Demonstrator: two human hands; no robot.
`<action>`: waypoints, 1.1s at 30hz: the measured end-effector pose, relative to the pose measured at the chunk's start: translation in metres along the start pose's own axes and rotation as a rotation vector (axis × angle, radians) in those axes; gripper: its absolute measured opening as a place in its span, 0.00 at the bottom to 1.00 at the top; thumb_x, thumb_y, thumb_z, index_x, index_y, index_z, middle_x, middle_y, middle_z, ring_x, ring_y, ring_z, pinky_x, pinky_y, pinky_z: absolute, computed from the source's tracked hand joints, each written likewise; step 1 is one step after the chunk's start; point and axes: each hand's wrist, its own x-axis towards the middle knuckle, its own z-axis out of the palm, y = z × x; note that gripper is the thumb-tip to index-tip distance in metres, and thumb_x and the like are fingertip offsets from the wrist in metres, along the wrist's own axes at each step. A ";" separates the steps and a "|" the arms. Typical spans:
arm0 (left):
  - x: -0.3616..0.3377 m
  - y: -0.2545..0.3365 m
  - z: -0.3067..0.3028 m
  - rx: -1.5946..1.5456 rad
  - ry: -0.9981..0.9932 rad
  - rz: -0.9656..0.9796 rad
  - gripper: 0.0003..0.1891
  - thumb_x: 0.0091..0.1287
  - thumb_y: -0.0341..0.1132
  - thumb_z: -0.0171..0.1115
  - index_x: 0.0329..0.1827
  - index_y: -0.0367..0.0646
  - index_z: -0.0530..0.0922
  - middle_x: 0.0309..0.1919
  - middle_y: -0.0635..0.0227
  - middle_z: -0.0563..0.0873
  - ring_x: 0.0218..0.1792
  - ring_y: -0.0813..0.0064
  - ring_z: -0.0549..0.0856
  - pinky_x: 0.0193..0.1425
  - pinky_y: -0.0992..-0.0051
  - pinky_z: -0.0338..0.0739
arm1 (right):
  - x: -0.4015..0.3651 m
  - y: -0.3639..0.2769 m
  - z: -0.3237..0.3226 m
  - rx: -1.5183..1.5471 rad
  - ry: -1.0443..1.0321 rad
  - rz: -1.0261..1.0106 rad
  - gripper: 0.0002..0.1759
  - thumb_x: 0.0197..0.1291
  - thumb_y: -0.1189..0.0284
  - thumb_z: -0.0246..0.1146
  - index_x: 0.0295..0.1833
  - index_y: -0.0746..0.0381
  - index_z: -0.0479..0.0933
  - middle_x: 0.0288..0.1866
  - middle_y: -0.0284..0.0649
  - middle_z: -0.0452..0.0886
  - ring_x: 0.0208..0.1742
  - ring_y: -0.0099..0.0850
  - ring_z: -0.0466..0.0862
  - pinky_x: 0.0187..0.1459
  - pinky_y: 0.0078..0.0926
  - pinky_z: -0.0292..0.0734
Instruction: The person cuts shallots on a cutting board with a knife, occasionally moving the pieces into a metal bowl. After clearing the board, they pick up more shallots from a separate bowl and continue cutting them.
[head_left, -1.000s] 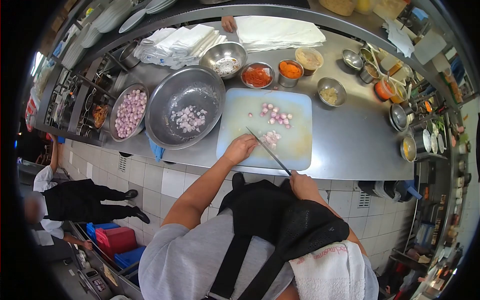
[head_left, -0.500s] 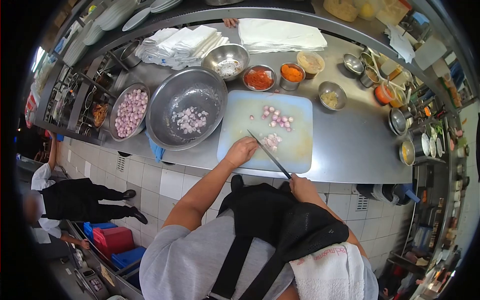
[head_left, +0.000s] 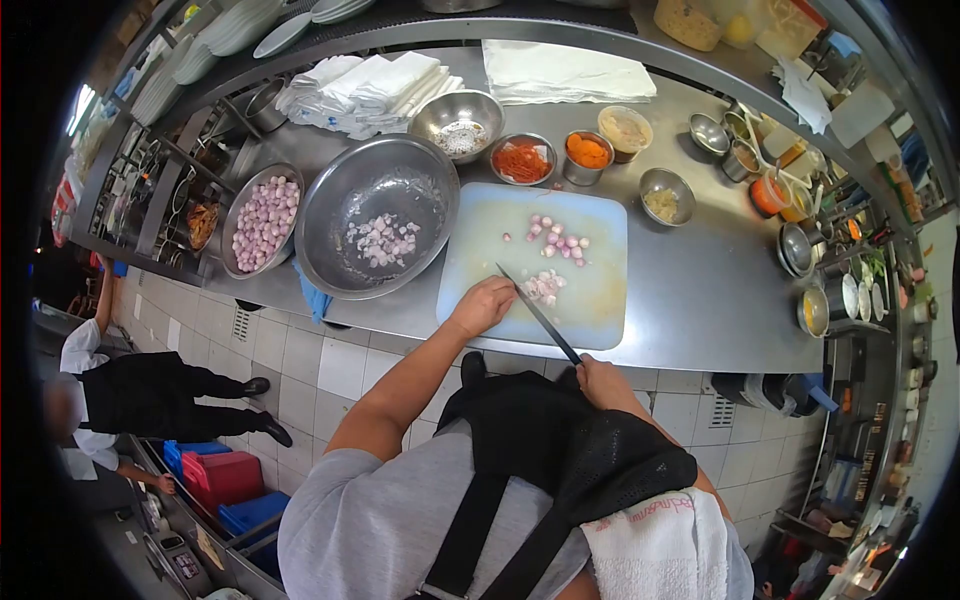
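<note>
Gripping knife [head_left: 540, 316] in curled right hand [head_left: 604, 384], bunching fingers of left hand [head_left: 484, 305] beside it over cutting board [head_left: 600, 300], can't tell if pinching.

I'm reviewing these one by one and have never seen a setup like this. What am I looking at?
No machine here: a person works with two bare hands. The view comes from one camera worn on that person's head, looking forward and down. The right hand holds a knife. The left hand is beside the blade, over a pale cutting board; whether it holds anything is hidden. On the board lie small pinkish bulbs and chopped pieces. To its left stand a large metal bowl with chopped pieces and a smaller bowl of bulbs.
</note>
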 end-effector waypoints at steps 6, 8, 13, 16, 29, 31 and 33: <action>0.022 0.000 -0.018 -0.115 0.202 -0.141 0.04 0.67 0.27 0.73 0.43 0.39 0.89 0.47 0.59 0.90 0.49 0.54 0.90 0.57 0.60 0.86 | -0.009 0.005 -0.004 0.115 0.010 -0.002 0.19 0.81 0.60 0.59 0.56 0.66 0.82 0.44 0.63 0.88 0.48 0.65 0.88 0.49 0.59 0.81; 0.042 -0.009 -0.021 -0.158 0.234 -0.308 0.07 0.68 0.30 0.73 0.46 0.41 0.89 0.48 0.58 0.89 0.48 0.53 0.90 0.56 0.60 0.86 | -0.022 0.006 -0.005 0.223 0.043 0.057 0.19 0.81 0.60 0.60 0.56 0.66 0.82 0.43 0.63 0.88 0.48 0.65 0.87 0.48 0.57 0.80; 0.101 0.008 0.011 0.034 0.057 -0.257 0.12 0.68 0.34 0.74 0.52 0.42 0.89 0.51 0.58 0.89 0.49 0.53 0.90 0.55 0.58 0.86 | -0.049 0.035 -0.008 0.517 0.171 0.232 0.20 0.84 0.59 0.58 0.56 0.67 0.82 0.26 0.41 0.81 0.27 0.37 0.82 0.33 0.40 0.74; 0.116 0.007 0.037 0.179 -0.006 -0.212 0.16 0.66 0.36 0.76 0.56 0.42 0.89 0.53 0.57 0.88 0.50 0.52 0.90 0.55 0.56 0.86 | -0.054 0.052 -0.003 0.506 0.268 0.218 0.19 0.83 0.59 0.59 0.54 0.67 0.82 0.24 0.34 0.77 0.24 0.27 0.75 0.30 0.35 0.70; 0.048 0.032 -0.038 -1.184 0.231 -0.429 0.14 0.75 0.18 0.70 0.61 0.37 0.85 0.62 0.61 0.91 0.57 0.73 0.90 0.66 0.71 0.86 | -0.055 0.000 -0.012 0.450 -0.038 0.189 0.22 0.81 0.56 0.63 0.55 0.66 0.84 0.38 0.52 0.89 0.43 0.49 0.90 0.49 0.48 0.80; 0.038 0.033 -0.039 -1.185 0.247 -0.430 0.14 0.74 0.19 0.71 0.60 0.37 0.86 0.62 0.61 0.91 0.57 0.75 0.90 0.66 0.72 0.85 | -0.046 -0.001 -0.006 0.413 -0.094 0.216 0.22 0.81 0.55 0.63 0.56 0.66 0.84 0.40 0.55 0.90 0.46 0.52 0.90 0.51 0.49 0.80; 0.029 0.032 -0.040 -1.191 0.265 -0.426 0.13 0.74 0.19 0.72 0.59 0.38 0.86 0.63 0.61 0.91 0.58 0.76 0.89 0.66 0.72 0.84 | -0.037 0.006 0.002 0.369 -0.146 0.244 0.23 0.81 0.55 0.63 0.57 0.67 0.85 0.43 0.57 0.90 0.50 0.56 0.91 0.53 0.51 0.80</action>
